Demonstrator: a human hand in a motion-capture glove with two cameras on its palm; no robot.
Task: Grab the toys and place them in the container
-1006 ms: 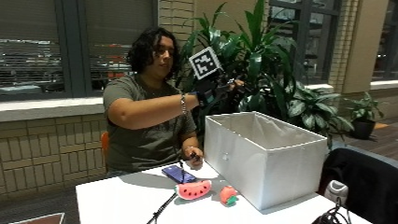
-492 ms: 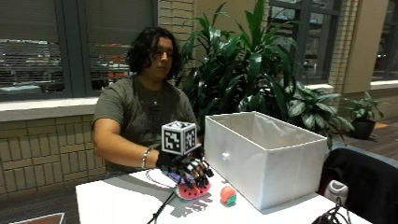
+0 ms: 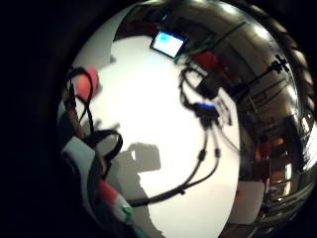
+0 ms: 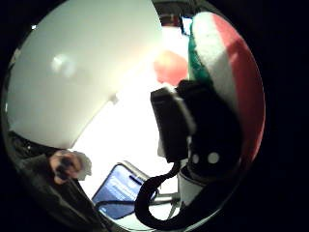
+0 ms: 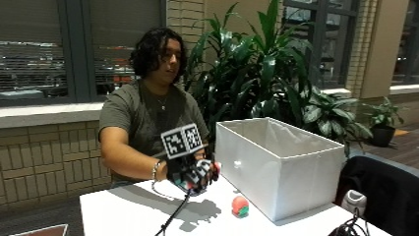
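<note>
Nearest, on the table: a small red toy with a green base, perhaps a strawberry (image 5: 240, 206), lies on the white table (image 5: 124, 216), just beside the front wall of the container.
Table, other things: a phone with a lit screen (image 4: 118, 191) lies flat near the person; cables trail across the surface.
Right hand: the gloved right hand (image 5: 191, 173) is raised above the table, in front of the person's chest, to the side of the container.
Fingers: curled round a plush watermelon slice (image 4: 227, 72) of red, white and green bands. It fills much of the thumb-side palm view, pressed against the palm.
Watermelon slice from outside: only a red edge shows past the glove, on the side facing the container.
Container: a white fabric box (image 5: 288, 172), open at the top, stands on the table just beyond the hand, toward the person's left.
Key relation: the container's open top lies sideways from the held toy, with its rim at about the hand's height. By my judgement the hand must rise a little and cross over the near wall before letting go.
Left to do: the small red toy is not yet picked up.
Behind: the seated person, large leafy plants and windows.
</note>
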